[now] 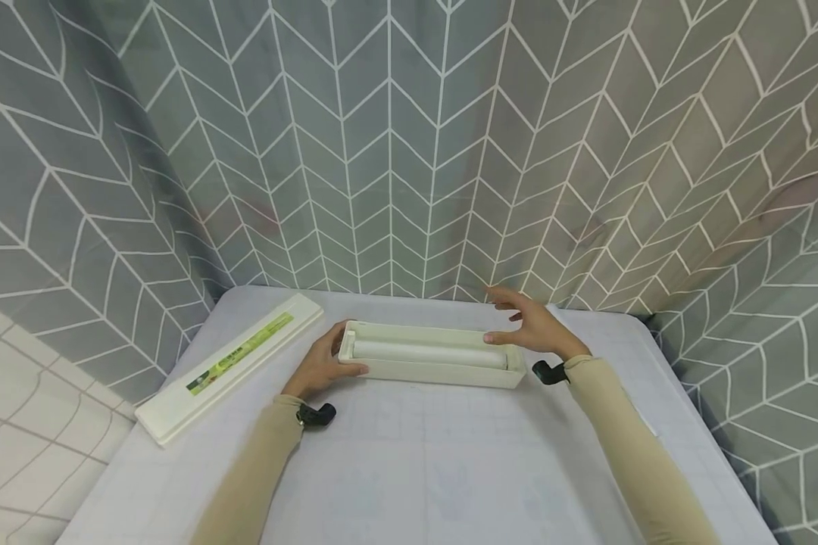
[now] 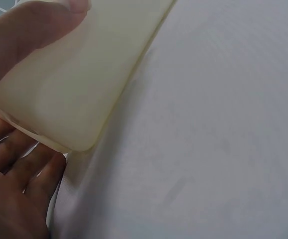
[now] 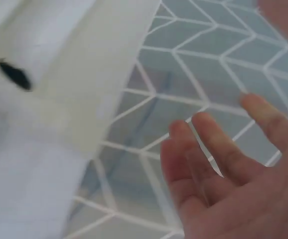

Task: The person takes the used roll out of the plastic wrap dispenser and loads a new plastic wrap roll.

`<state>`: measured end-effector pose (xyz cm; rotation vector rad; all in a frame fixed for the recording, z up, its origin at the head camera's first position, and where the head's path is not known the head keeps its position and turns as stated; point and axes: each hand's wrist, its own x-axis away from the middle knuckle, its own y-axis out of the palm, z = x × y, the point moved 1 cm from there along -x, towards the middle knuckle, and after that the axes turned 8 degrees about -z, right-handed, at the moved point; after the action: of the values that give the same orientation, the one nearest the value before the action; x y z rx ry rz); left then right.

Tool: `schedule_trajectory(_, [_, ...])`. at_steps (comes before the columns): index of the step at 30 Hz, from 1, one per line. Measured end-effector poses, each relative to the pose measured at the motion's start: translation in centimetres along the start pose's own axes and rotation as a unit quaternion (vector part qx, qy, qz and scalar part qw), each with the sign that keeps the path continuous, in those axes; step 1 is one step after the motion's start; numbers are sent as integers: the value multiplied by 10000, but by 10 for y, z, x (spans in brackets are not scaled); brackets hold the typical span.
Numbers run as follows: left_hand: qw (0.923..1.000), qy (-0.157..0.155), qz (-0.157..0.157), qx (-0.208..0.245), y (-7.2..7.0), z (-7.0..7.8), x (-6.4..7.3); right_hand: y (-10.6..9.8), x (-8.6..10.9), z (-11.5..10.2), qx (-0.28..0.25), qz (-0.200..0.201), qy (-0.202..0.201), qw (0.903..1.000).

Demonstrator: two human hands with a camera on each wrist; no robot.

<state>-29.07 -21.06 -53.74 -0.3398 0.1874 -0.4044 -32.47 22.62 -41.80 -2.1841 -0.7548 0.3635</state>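
A long cream-white box (image 1: 443, 372) lies across the table without its lid, and a white roll (image 1: 429, 354) sits lengthwise inside. My left hand (image 1: 320, 367) grips the box's left end, the thumb along its near wall and the fingers round the end. In the left wrist view the thumb (image 2: 29, 30) presses the smooth wall, while the other fingers curl at the end's lower edge. Beside the box's right end is my right hand (image 1: 535, 325), its fingers relaxed and spread, holding nothing. The right wrist view shows a dark opening (image 3: 14, 74) at the roll's end.
A long white lid (image 1: 170, 412) with a green and yellow label lies slanted on the table's left side. White cloth covers the table (image 1: 409, 469). A grey curtain (image 1: 409, 151) with white chevron lines hangs right behind the table and along its sides.
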Motion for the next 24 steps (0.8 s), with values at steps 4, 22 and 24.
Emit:
schedule_trajectory(4, [10000,15,14,4,0,1,1,4,-20,-20,397,-57,-145,9991])
schedule_trajectory(22, [9999,-87,-20,-96,2,6,4,55,-68,-63,2393,-717,-59,9683])
schedule_trajectory(24, [9999,-53,-8,-101,1,7,3,58,-72,-63,2425,-847,-106,9664])
